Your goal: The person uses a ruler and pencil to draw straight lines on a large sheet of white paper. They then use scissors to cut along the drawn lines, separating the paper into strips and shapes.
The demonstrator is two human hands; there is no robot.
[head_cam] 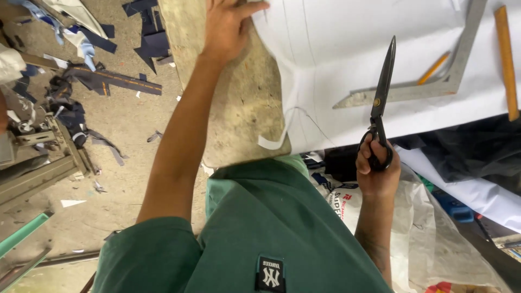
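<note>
My left hand (227,24) lies flat on the worn tabletop (244,103), its fingers resting on the left edge of a white cloth (353,38) marked with thin drawn lines. A narrow cut strip of that cloth hangs toward the table's near edge. My right hand (375,163) grips the handles of long black scissors (381,89). Their blades are closed and point up across the cloth, crossing a metal set square (434,87).
A pencil (433,67) lies inside the set square's angle, and a wooden ruler (506,59) sits at the far right. Dark fabric scraps (146,32) litter the floor to the left, near metal frames (38,163). Plastic bags (429,217) sit below the table.
</note>
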